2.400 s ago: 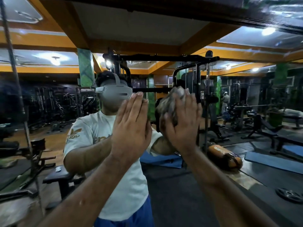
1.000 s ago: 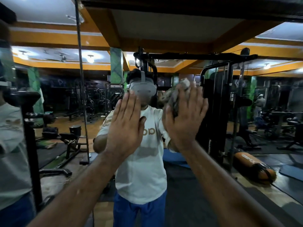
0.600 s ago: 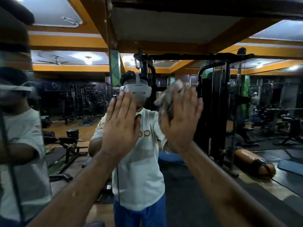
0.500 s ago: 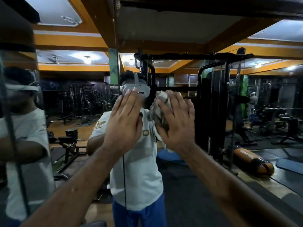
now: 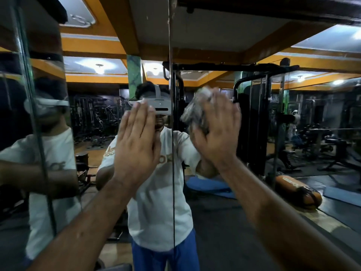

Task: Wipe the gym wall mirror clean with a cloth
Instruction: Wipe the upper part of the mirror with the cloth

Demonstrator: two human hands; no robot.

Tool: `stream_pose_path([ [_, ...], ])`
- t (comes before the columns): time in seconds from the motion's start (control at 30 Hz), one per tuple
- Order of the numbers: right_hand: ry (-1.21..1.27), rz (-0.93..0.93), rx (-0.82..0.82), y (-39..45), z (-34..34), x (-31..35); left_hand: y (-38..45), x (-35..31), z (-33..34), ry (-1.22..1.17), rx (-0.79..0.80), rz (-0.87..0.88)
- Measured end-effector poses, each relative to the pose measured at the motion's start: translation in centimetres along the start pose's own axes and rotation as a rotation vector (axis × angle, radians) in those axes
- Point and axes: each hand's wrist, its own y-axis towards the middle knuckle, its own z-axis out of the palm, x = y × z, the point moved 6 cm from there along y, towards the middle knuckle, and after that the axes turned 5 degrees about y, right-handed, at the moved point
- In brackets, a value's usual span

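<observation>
Seen from the wearer's head, both arms reach forward at face height to a gym wall mirror point(image 5: 254, 202). Fingers straight, the right hand point(image 5: 218, 132) presses a crumpled grey cloth point(image 5: 195, 112) flat against the glass, just right of a vertical seam point(image 5: 172, 173) between two panels. To the left of that seam, the left hand point(image 5: 136, 141) lies flat and released on the mirror, holding nothing. Reflected in the glass are the person in a white shirt and dark weight machines. To wipe well, keep the palm spread so the whole cloth bears on the glass, overlap the strokes, and run along the seam. The bare left palm may leave prints, so that patch probably needs a pass too.
</observation>
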Motion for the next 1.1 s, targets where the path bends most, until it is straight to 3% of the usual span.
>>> stream_pose_path([
  [0.07, 0.013, 0.222, -0.098, 1.3, 0.3, 0.6, -0.3, 1.2, -0.1, 0.048, 0.003, -0.053],
  [0.1, 0.02, 0.212, -0.089, 1.6, 0.8, 1.9, -0.4, 1.6, 0.1, 0.061, 0.022, -0.051],
  [0.2, 0.017, -0.132, 0.103, 0.3, 2.5, 6.0, -0.5, 2.1, -0.1, -0.006, 0.056, 0.001],
  [0.27, 0.012, -0.254, 0.151, -0.1, 2.3, 6.3, -0.6, 2.8, -0.9, -0.067, 0.028, -0.003],
  [0.43, -0.017, 0.081, -0.042, 3.9, 2.4, 6.3, -1.6, 6.0, -2.1, 0.044, -0.06, -0.215],
  [0.63, 0.03, -0.333, 0.205, 3.4, 4.1, 11.1, -2.2, 7.2, -2.9, -0.025, -0.078, -0.151],
  [0.73, 0.019, -0.172, 0.136, 5.4, 4.1, 9.8, -2.7, 8.9, -3.3, 0.025, -0.065, -0.248],
  [0.8, 0.011, -0.011, 0.036, 6.2, 4.3, 10.5, -2.8, 9.5, -3.0, 0.066, -0.046, -0.241],
  [0.83, 0.017, -0.024, 0.025, 6.1, 4.6, 11.8, -2.8, 9.6, -2.9, 0.066, -0.043, -0.221],
  [0.93, 0.071, -0.327, 0.18, 4.6, 5.9, 15.5, -2.9, 9.9, -3.3, 0.001, -0.056, -0.18],
  [1.0, 0.062, -0.401, 0.216, 5.0, 5.9, 15.3, -3.3, 10.4, -4.0, -0.022, -0.108, -0.226],
  [1.1, 0.034, -0.151, 0.087, 7.6, 5.6, 14.2, -4.6, 11.4, -4.8, 0.01, -0.202, -0.387],
])
